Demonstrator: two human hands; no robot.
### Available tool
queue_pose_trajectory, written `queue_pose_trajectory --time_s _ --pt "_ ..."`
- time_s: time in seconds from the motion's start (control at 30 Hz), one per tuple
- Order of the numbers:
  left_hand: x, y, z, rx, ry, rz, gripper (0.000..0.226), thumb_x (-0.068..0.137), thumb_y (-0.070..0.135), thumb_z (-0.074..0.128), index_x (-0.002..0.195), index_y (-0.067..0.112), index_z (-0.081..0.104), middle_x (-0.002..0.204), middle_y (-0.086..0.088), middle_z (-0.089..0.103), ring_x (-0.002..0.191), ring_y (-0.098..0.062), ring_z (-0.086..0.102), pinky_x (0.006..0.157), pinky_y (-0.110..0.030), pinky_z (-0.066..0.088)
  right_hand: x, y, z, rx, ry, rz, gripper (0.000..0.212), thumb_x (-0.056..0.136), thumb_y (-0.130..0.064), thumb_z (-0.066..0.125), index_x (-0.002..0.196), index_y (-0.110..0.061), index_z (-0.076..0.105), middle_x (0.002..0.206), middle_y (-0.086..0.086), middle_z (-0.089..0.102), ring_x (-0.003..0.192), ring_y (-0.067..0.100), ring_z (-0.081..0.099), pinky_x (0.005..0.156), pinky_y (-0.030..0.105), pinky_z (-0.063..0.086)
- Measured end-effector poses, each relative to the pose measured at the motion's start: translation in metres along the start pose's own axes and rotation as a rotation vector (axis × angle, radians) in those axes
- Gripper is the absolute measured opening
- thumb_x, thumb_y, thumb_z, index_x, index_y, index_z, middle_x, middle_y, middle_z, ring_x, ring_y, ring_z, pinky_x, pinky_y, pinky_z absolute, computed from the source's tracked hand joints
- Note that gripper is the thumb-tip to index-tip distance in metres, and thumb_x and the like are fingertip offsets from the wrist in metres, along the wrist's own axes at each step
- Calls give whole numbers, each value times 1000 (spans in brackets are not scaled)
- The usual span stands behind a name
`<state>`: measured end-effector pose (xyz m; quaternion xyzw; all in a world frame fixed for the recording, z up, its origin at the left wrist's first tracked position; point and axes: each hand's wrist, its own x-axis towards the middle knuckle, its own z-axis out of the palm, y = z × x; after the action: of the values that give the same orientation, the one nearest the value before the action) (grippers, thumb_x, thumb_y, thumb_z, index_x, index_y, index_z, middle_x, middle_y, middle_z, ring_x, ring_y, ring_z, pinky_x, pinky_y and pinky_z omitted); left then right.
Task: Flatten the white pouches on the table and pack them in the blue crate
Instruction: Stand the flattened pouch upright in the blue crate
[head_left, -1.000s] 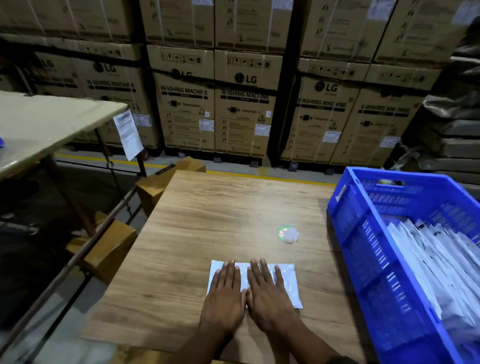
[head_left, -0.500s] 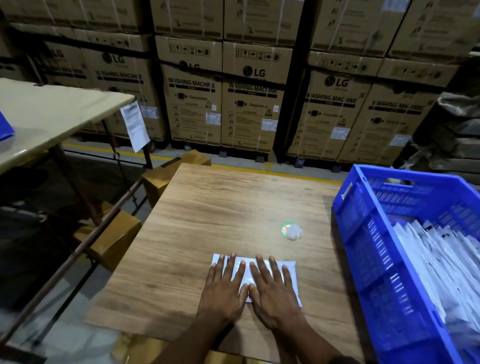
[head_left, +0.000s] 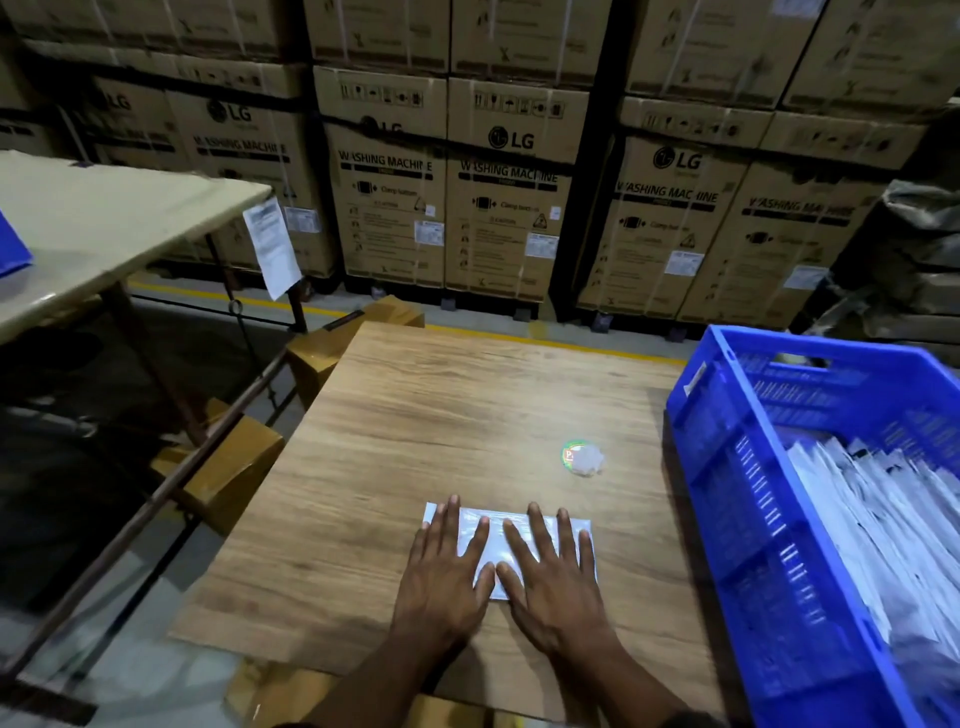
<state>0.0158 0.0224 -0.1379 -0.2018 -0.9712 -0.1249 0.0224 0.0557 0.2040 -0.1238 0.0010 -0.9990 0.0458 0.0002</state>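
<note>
Stacked cartons (head_left: 511, 208) are filling the background behind a wooden table (head_left: 467, 405). One white pouch (head_left: 496, 535) is lying flat near the table's 6 o'clock edge, and two hands are pressing on it, palms down with fingers spread, grasping nothing: the left hand (head_left: 441, 577) is covering its 9 o'clock half, the right hand (head_left: 553, 577) its 3 o'clock half. One blue crate (head_left: 737, 519) is sitting at 3 o'clock, holding many packed pouches (head_left: 878, 519), too overlapped to count. One small round sticker (head_left: 582, 457) is lying at 1 o'clock of the hands.
</note>
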Motion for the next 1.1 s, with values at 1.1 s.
queue_pose_trajectory --time_s 1.1 --pt "-3 2 1 28 20 -54 67 92 48 40 144 9 56 153 -14 48 142 -41 42 111 -52 26 -8 20 -5 -49 -122 -56 59 101 -64 21 156 -40 26 166 -7 15 152 29 14 114 53 10"
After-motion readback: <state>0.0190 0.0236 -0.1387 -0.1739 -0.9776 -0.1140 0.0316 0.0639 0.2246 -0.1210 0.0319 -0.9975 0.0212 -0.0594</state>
